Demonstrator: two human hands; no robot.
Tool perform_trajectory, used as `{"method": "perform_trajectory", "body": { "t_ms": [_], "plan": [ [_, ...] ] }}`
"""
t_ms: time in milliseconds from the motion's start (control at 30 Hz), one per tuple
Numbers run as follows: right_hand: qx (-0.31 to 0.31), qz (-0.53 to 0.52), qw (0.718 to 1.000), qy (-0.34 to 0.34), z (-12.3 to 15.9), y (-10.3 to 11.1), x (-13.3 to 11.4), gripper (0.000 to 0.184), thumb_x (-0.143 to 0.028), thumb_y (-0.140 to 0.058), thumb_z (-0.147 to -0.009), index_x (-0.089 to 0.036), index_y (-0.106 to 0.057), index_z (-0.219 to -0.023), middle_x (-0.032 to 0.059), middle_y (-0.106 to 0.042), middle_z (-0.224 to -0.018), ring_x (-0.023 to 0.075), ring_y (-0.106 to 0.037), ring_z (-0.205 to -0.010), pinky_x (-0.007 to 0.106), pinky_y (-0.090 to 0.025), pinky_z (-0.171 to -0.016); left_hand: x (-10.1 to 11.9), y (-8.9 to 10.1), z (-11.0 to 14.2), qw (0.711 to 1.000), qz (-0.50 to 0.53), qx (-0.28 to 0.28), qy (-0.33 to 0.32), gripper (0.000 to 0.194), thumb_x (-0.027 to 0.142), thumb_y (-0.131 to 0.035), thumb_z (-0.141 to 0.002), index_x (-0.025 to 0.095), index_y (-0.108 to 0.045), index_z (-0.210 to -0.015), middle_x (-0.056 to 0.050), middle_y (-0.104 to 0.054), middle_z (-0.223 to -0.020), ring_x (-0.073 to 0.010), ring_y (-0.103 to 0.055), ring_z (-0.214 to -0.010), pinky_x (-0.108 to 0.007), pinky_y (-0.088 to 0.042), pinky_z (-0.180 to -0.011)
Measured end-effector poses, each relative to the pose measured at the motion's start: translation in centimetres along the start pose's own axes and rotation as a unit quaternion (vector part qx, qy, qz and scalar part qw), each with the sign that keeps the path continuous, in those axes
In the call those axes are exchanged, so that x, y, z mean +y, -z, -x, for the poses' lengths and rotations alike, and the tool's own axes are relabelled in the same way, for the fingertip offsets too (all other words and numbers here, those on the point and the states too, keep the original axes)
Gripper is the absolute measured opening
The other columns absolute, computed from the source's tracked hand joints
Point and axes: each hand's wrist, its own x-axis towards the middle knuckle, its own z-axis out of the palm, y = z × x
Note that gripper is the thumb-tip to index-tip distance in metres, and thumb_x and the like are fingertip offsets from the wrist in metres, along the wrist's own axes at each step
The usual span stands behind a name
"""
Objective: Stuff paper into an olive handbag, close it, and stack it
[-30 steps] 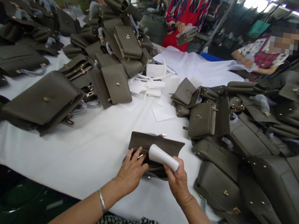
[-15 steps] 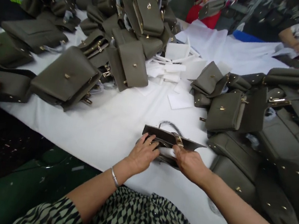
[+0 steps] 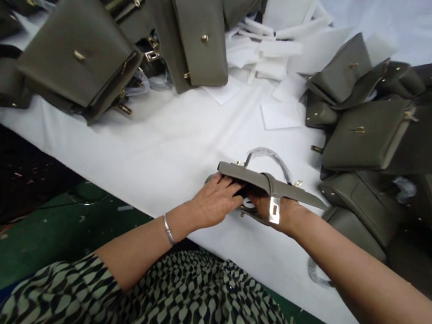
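Head view, left to right: pile of olive bags far left on the white table cover, loose white paper sheets far centre, more bags stacked right. Near centre, one olive handbag lies on the cover with its flap raised. Left hand rests fingers curled on the bag's near-left edge, pinning the opening. Right hand is tucked under the flap, fingers hidden, so whether it grips anything I cannot tell; the gold strap clasp lies over its wrist. Judgement: keep the left hand holding the mouth wide, flap up, and keep the clasp off the leather.
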Motion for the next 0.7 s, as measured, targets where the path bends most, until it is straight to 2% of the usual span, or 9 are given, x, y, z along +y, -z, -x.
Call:
{"method": "perform_trajectory", "body": {
  "t_ms": [100, 167, 233, 300, 400, 500, 567, 700],
  "plan": [
    [-0.071, 0.123, 0.987, 0.071, 2.0, 1.5, -0.4, 0.047, -0.006, -0.046, -0.077, -0.019, -0.055, -0.121, 0.0121, -0.062, -0.117, 0.028, -0.057, -0.105, 0.044, -0.04, -0.093, -0.7, 0.4, 0.0, 1.0, -0.005, 0.005, -0.011, 0.019, 0.012, -0.047, -0.084, 0.019, -0.062, -0.095, -0.005, -0.049, -0.132, -0.0292, -0.036, -0.123, -0.05, -0.027, -0.105],
    [-0.07, 0.219, 0.969, 0.087, 3.1, 2.1, -1.3, 0.044, -0.007, -0.039, -0.084, -0.016, -0.053, -0.124, 0.0156, -0.06, -0.117, 0.0287, -0.057, -0.102, 0.043, -0.041, -0.09, -1.2, 0.5, 0.0, 1.0, -0.004, 0.009, -0.021, 0.022, 0.011, -0.047, -0.084, 0.019, -0.062, -0.097, -0.005, -0.05, -0.131, -0.0281, -0.035, -0.123, -0.049, -0.025, -0.106],
    [-0.049, 0.266, 0.959, 0.078, 3.7, 2.0, -2.2, 0.035, -0.012, -0.037, -0.089, -0.015, -0.057, -0.117, 0.0155, -0.063, -0.108, 0.0287, -0.057, -0.097, 0.041, -0.042, -0.085, -1.5, 0.4, -0.1, 0.999, 0.002, 0.013, -0.038, 0.025, 0.009, -0.046, -0.083, 0.02, -0.061, -0.1, -0.005, -0.052, -0.129, -0.0278, -0.036, -0.123, -0.051, -0.023, -0.106],
    [-0.038, 0.277, 0.957, 0.074, 3.9, 1.2, -2.8, 0.029, -0.018, -0.037, -0.092, -0.016, -0.061, -0.108, 0.014, -0.064, -0.1, 0.0286, -0.056, -0.094, 0.04, -0.043, -0.083, -1.8, 0.2, -0.1, 0.998, 0.005, 0.009, -0.064, 0.026, 0.007, -0.046, -0.082, 0.02, -0.061, -0.099, -0.005, -0.059, -0.117, -0.0278, -0.038, -0.119, -0.052, -0.024, -0.104],
    [-0.017, 0.282, 0.958, 0.044, 3.3, -0.4, -2.7, 0.031, -0.028, -0.038, -0.094, -0.016, -0.059, -0.112, 0.0155, -0.063, -0.101, 0.0308, -0.055, -0.095, 0.045, -0.04, -0.086, -2.4, 0.0, 0.0, 0.996, 0.006, -0.006, -0.091, 0.022, 0.008, -0.046, -0.083, 0.019, -0.06, -0.096, -0.004, -0.063, -0.095, -0.0271, -0.044, -0.11, -0.049, -0.03, -0.099],
    [0.016, 0.298, 0.955, -0.008, 2.6, -1.1, -2.3, 0.039, -0.04, -0.042, -0.093, -0.013, -0.055, -0.117, 0.0202, -0.058, -0.115, 0.0353, -0.053, -0.1, 0.057, -0.033, -0.092, -3.1, -0.1, 0.0, 0.995, 0.007, -0.002, -0.095, 0.022, 0.01, -0.046, -0.085, 0.02, -0.059, -0.1, -0.003, -0.063, -0.094, -0.0256, -0.046, -0.105, -0.045, -0.031, -0.097],
    [0.007, 0.293, 0.955, -0.034, 2.3, -1.0, -2.2, 0.041, -0.043, -0.044, -0.091, -0.012, -0.057, -0.114, 0.0217, -0.057, -0.115, 0.0369, -0.053, -0.1, 0.063, -0.029, -0.093, -3.4, -0.1, -0.1, 0.995, 0.002, 0.003, -0.098, 0.022, 0.012, -0.045, -0.086, 0.019, -0.059, -0.103, -0.003, -0.063, -0.093, -0.0248, -0.047, -0.103, -0.043, -0.032, -0.096],
    [-0.033, 0.275, 0.959, -0.062, 1.5, -0.4, -2.7, 0.037, -0.039, -0.044, -0.09, -0.01, -0.062, -0.103, 0.0237, -0.059, -0.108, 0.0392, -0.055, -0.097, 0.066, -0.034, -0.087, -3.7, -0.1, -0.2, 0.995, -0.011, 0.011, -0.1, 0.022, 0.015, -0.044, -0.088, 0.018, -0.057, -0.105, -0.004, -0.063, -0.093, -0.0245, -0.048, -0.099, -0.042, -0.033, -0.096]
  ]
}}
